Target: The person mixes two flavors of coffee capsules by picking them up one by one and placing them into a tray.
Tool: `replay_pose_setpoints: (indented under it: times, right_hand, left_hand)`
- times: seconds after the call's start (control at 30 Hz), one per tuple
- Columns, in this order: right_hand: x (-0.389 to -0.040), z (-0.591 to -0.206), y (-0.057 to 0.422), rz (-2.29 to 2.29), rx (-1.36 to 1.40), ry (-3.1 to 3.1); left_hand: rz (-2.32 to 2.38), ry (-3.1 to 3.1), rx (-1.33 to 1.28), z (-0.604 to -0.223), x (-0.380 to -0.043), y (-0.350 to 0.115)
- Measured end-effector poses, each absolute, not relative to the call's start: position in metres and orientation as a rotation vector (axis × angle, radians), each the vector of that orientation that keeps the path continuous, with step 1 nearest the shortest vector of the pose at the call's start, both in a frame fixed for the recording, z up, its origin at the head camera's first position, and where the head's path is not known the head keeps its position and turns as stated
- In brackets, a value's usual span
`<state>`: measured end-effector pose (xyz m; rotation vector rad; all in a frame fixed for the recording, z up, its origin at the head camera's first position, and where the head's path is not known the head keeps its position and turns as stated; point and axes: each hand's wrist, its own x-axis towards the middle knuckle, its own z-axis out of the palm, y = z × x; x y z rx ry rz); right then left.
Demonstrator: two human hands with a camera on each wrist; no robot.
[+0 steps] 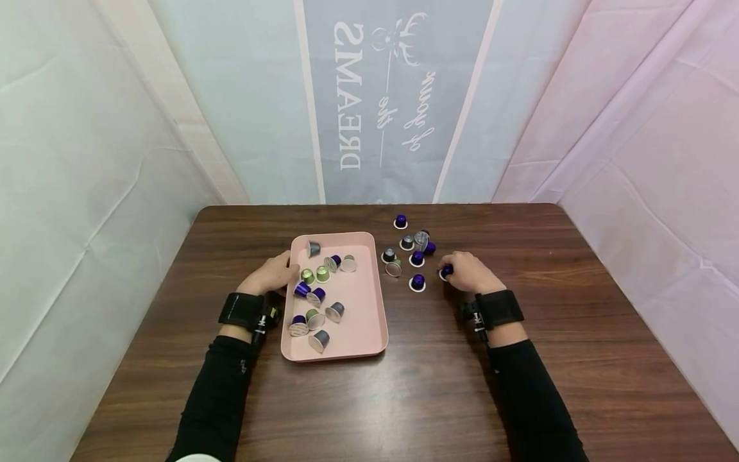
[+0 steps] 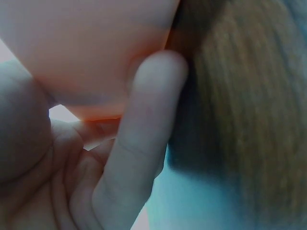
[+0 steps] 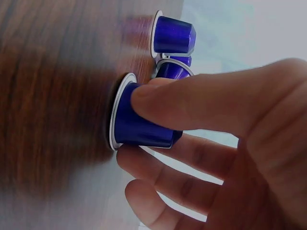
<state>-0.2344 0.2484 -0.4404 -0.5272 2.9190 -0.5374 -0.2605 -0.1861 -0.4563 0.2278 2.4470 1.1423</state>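
My right hand (image 1: 469, 272) pinches a dark blue coffee capsule (image 3: 144, 117) between thumb and fingers. Its wide foil rim faces down, right at the tabletop. On the left, my left hand (image 1: 270, 274) grips the left edge of a pink tray (image 1: 360, 333); the left wrist view shows fingers on both sides of the tray's wall (image 2: 91, 57). Scattered inside the tray are blue, green and grey capsules, among them a green capsule (image 1: 322, 274) and a grey capsule (image 1: 335, 312).
Between tray and right hand lie several loose capsules, including an upright blue capsule (image 1: 417, 282), a grey capsule (image 1: 407, 242) and another blue capsule (image 1: 401, 221) farther back. They stand on a dark wooden table (image 1: 439, 385) with pale curtains (image 1: 260, 96) behind it.
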Motion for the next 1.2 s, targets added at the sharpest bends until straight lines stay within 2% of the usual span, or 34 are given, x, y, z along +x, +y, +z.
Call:
replay_pose_setpoints:
  times: [0.8, 1.2]
  right_hand:
    - [-0.231, -0.432, 0.253, -0.556, -0.459, 2.931]
    - [-0.225, -0.421, 0.234, -0.582, -0.539, 2.915]
  left_hand:
    - [1.147, 2.436, 0.216, -0.450, -0.257, -0.184]
    - [1.149, 2.436, 0.234, -0.451, -0.256, -0.185]
